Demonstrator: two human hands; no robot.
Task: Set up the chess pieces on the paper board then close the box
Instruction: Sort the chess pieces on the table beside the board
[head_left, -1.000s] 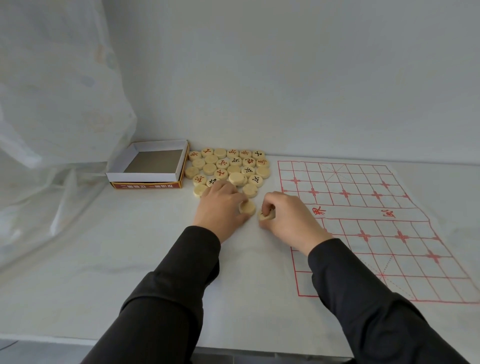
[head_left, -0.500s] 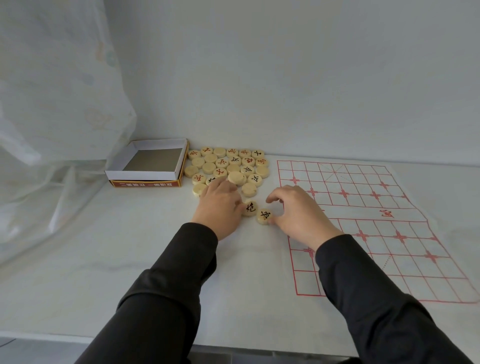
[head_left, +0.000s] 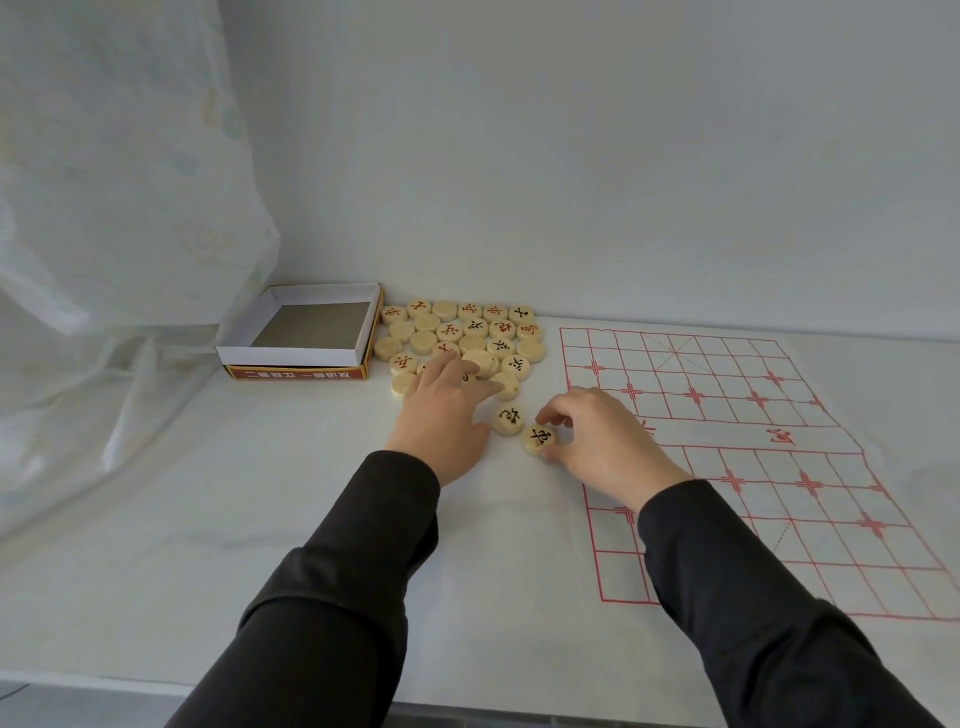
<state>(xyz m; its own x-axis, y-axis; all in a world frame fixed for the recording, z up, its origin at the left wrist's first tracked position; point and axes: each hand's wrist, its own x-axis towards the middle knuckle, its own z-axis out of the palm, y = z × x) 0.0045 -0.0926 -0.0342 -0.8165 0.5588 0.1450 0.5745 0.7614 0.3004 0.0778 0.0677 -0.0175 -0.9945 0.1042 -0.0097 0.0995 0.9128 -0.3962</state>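
Note:
A cluster of round wooden chess pieces (head_left: 457, 332) lies on the white table, right of the open box (head_left: 291, 356). My left hand (head_left: 441, 410) reaches into the near edge of the cluster, its straight fingers touching a blank-topped piece (head_left: 508, 383). Two black-marked pieces lie face up apart from the cluster: one (head_left: 508, 420) beside my left hand, and one (head_left: 537, 439) pinched by the thumb and fingers of my right hand (head_left: 597, 441). The paper board (head_left: 779, 467) with red grid lines lies to the right and carries no pieces.
A translucent plastic sheet (head_left: 104, 260) hangs and drapes over the table's left side. A pale wall stands close behind the box and pieces. The table's front edge (head_left: 156, 680) runs along the bottom.
Both pieces held on edge a second ago now lie flat, black marks up. My left hand let its piece go and reached forward into the cluster. My right hand stays at its piece.

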